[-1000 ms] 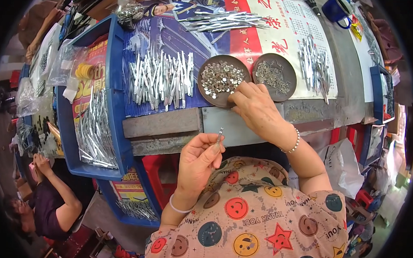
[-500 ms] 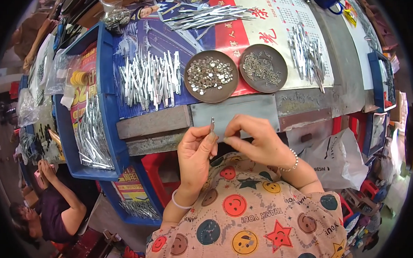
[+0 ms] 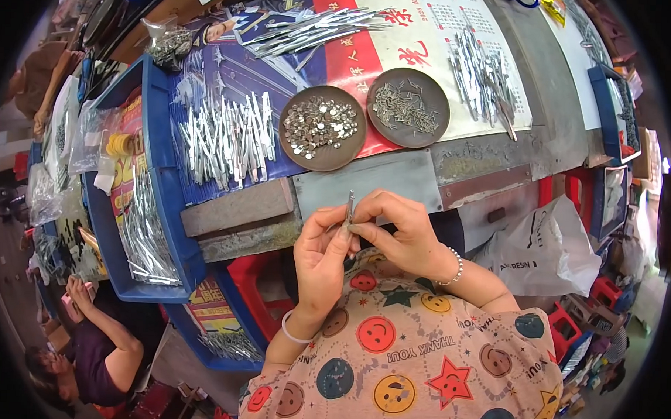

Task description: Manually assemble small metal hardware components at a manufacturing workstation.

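Note:
My left hand (image 3: 321,257) pinches a slim metal piece (image 3: 350,201) upright between thumb and fingers, just in front of the bench edge. My right hand (image 3: 401,228) is closed in a pinch against the same piece; whatever lies between its fingertips is too small to make out. Beyond the hands stand two round brown dishes. The left dish (image 3: 307,164) holds small shiny discs (image 3: 320,124), and the right dish (image 3: 407,142) holds short thin metal pins (image 3: 405,107). Slim metal strips (image 3: 231,143) lie in a pile left of the dishes.
More metal strips lie in a far pile (image 3: 319,30) and a right-hand pile (image 3: 482,74). A blue tray (image 3: 193,267) of strips stands at the left. A metal plate (image 3: 366,182) lies at the bench edge. A white plastic bag (image 3: 545,250) hangs at right; a co-worker (image 3: 105,342) sits lower left.
My right hand has moved left, and its fingertips now meet the metal piece in my left hand. The view has shifted slightly, so the bench things appear further left.

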`<control>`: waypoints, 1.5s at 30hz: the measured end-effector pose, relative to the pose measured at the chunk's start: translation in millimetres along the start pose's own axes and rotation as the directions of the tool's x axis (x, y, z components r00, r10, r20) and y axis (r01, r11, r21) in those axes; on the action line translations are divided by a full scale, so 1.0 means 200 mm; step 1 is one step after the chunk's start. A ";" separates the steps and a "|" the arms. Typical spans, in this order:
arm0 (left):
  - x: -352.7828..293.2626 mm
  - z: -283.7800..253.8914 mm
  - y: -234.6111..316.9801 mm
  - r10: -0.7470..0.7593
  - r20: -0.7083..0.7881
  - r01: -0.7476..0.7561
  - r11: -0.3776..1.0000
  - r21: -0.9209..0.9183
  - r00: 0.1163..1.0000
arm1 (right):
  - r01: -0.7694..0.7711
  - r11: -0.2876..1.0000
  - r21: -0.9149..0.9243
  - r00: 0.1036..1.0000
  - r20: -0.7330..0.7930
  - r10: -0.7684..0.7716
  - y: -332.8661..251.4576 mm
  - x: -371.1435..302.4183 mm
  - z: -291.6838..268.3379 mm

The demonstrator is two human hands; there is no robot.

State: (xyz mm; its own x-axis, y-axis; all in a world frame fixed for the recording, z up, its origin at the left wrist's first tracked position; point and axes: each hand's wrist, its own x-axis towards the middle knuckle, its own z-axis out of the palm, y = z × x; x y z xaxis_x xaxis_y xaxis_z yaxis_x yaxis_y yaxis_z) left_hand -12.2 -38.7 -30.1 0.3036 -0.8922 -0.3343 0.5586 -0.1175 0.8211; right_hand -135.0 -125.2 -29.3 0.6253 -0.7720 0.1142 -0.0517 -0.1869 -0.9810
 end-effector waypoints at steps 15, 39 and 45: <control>0.01 0.07 -0.04 0.207 0.106 -0.207 0.978 -0.005 0.973 | -0.449 0.460 0.766 0.879 0.287 0.380 0.03 0.06 -0.07; 0.03 0.09 -0.06 0.454 0.021 -0.443 0.857 0.262 0.891 | 0.244 0.914 -0.324 0.941 -0.148 -0.304 0.00 0.09 0.07; 0.03 0.05 -0.06 0.357 0.033 -0.357 0.920 0.162 0.934 | 0.213 0.938 -0.273 0.964 -0.096 -0.247 0.04 0.09 0.07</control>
State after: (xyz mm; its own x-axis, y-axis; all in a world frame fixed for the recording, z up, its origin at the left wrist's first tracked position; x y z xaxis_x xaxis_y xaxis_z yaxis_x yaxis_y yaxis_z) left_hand -25.7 -47.0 -37.1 0.4572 -0.8894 -0.0037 0.2803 0.1402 0.9496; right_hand -113.0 -130.9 -37.8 0.5411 -0.7566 0.3670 -0.1284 -0.5057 -0.8531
